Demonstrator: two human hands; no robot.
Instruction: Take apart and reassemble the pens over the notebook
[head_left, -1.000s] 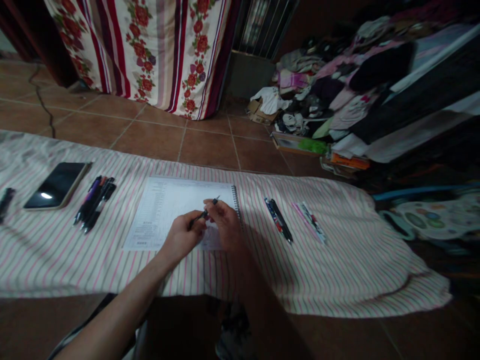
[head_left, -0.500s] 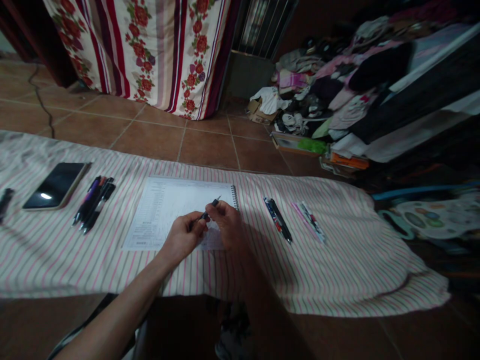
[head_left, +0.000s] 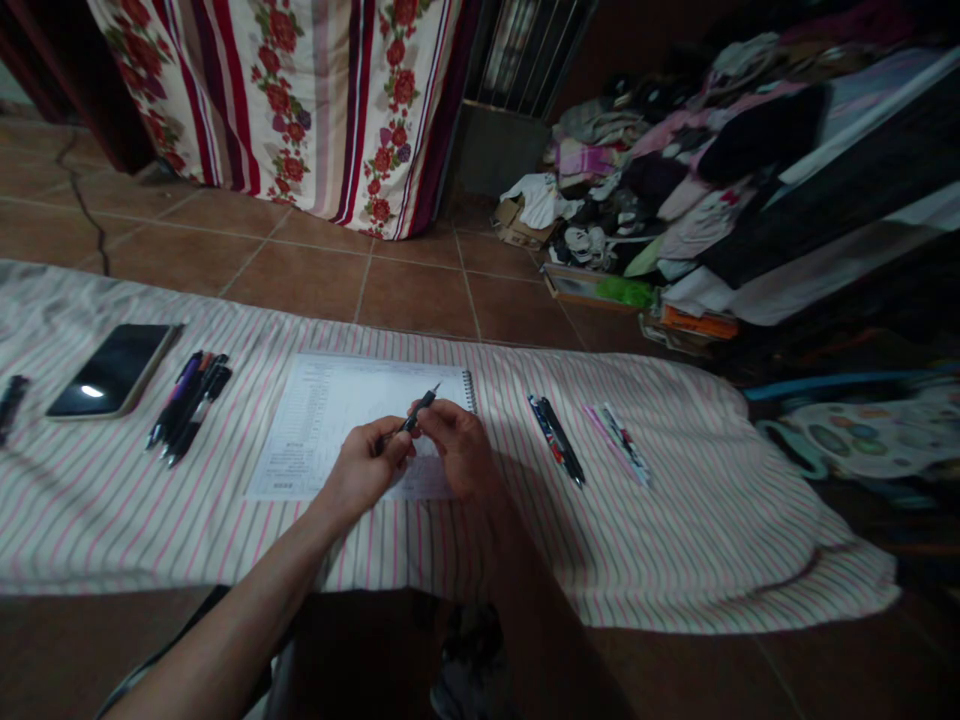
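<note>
Pen (head_left: 414,416), slim, black, pointed, slanting over white spiral-bound notebook (head_left: 367,385) at frame centre; left hand (head_left: 364,467) holding rear in closed grip, right hand (head_left: 463,452) pinching nearer tip, probably steadying both ends. Dark plastic pens (head_left: 182,412) lying bunched at left.

Phone, dark screen (head_left: 112,370), lying flat on striped cloth (head_left: 712,480). Curtain, floral and striped (head_left: 322,110), hanging over tiled floor (head_left: 300,265). Cable, dark (head_left: 86,210), on the tiles. Clothes, mixed colours, heaped (head_left: 660,170). Cardboard box (head_left: 517,224), white garment (head_left: 541,200) on top. Green item, bright (head_left: 625,291), beside the heap; orange item (head_left: 699,323) near it. Metal grille (head_left: 529,55), beyond the curtain.
</note>
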